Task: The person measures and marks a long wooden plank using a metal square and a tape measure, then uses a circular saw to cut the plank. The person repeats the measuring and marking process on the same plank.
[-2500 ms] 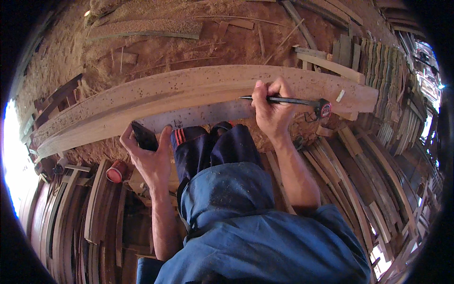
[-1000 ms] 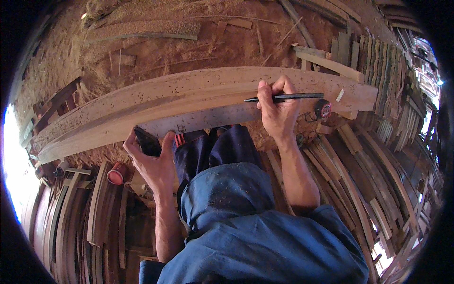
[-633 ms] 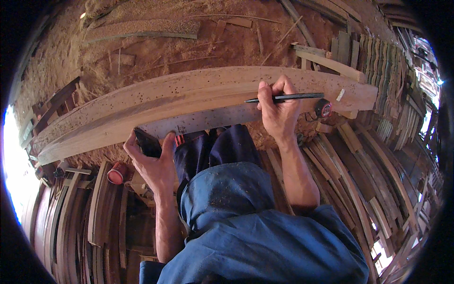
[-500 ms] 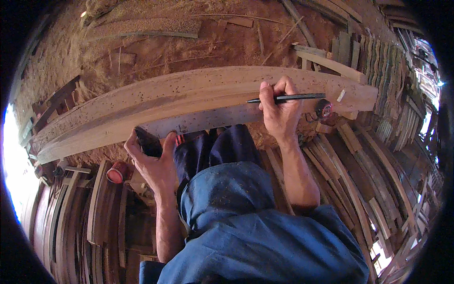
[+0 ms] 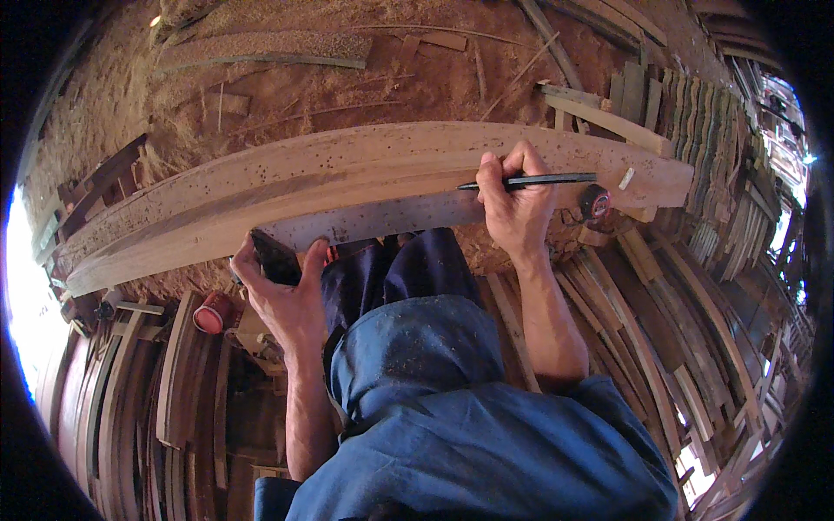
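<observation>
A long pale wooden beam (image 5: 252, 187), dotted with small holes, lies across in front of me. Along its near edge rests the metal blade of a try square (image 5: 373, 221). My left hand (image 5: 291, 313) is closed around the square's dark stock, thumb on the near side and fingers on the far side. My right hand (image 5: 521, 213) pinches a dark pencil (image 5: 565, 179), held almost level, with its tip at the beam's face just above the blade. A round red-and-black tape measure (image 5: 595, 201) sits at the beam's near edge, right of my right hand.
Rows of stacked planks (image 5: 660, 321) fill the right side, and more boards (image 5: 126, 391) stand at the left. A red cup (image 5: 209, 314) is near my left forearm. Beyond the beam, sawdust-covered ground (image 5: 313, 87) holds scattered offcuts.
The pencil tip has shifted slightly to the right. My left hand and the square have barely moved, also a touch to the right.
</observation>
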Tool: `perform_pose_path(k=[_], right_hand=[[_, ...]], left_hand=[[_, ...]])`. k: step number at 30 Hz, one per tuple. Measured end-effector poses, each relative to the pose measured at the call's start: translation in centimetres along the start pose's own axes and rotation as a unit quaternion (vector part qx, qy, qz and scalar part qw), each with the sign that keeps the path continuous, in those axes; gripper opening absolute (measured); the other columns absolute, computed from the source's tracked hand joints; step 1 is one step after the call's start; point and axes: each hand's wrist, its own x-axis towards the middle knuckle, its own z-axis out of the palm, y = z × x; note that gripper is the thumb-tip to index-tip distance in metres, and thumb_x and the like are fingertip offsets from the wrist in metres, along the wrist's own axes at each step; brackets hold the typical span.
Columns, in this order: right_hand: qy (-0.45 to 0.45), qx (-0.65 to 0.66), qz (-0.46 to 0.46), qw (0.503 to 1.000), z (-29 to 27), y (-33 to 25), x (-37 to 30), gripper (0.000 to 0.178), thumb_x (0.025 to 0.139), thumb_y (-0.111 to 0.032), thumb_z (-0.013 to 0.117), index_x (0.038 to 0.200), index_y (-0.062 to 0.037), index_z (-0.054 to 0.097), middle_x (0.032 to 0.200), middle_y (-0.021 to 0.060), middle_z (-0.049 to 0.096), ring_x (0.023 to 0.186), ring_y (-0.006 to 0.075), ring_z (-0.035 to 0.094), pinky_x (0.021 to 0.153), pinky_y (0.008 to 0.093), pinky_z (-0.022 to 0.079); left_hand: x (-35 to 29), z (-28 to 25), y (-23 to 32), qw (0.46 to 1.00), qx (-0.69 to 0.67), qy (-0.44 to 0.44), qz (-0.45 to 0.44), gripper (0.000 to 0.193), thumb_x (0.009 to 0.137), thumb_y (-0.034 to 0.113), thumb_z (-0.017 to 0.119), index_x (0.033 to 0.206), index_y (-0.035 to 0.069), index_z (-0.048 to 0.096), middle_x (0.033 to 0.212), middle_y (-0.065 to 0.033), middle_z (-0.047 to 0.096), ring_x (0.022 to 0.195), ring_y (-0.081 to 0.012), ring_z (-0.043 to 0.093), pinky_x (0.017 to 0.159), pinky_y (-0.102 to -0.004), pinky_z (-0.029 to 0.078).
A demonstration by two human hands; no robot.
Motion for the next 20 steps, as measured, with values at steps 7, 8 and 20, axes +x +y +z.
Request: perform_pose_path(k=[7, 8, 20], right_hand=[[-0.010, -0.016, -0.008, 1.000, -0.04, -0.25, 0.07, 0.037, 0.094, -0.005, 0.070, 0.072, -0.0074, 0.041, 0.058, -0.0031, 0.041, 0.056, 0.0047, 0.039, 0.048, 0.0294, 0.036], [-0.011, -0.011, -0.004, 1.000, -0.01, -0.25, 0.09, 0.037, 0.093, -0.005, 0.070, 0.072, -0.0073, 0.041, 0.058, -0.0030, 0.041, 0.056, 0.0047, 0.039, 0.048, 0.0295, 0.036], [-0.013, -0.017, -0.005, 1.000, 0.04, 0.02, -0.03, 0.036, 0.094, -0.007, 0.072, 0.074, -0.0078, 0.042, 0.059, -0.0026, 0.043, 0.056, 0.0061, 0.043, 0.049, 0.0298, 0.038]], left_hand=[[0.03, -0.14, 0.22, 1.000, 0.007, -0.006, -0.013, 0.085, 0.079, 0.029, 0.092, 0.140, -0.003, 0.042, 0.139, -0.0298, 0.053, 0.135, -0.0375, 0.051, 0.116, -0.0461, 0.036], [0.03, -0.16, 0.26, 1.000, 0.005, -0.007, -0.015, 0.085, 0.079, 0.029, 0.092, 0.140, -0.003, 0.042, 0.139, -0.0297, 0.053, 0.135, -0.0375, 0.051, 0.116, -0.0461, 0.036], [-0.02, -0.23, 0.86, 1.000, 0.003, -0.006, -0.026, 0.086, 0.077, 0.028, 0.093, 0.140, -0.001, 0.041, 0.137, -0.0279, 0.055, 0.136, -0.0371, 0.049, 0.117, -0.0462, 0.035]])
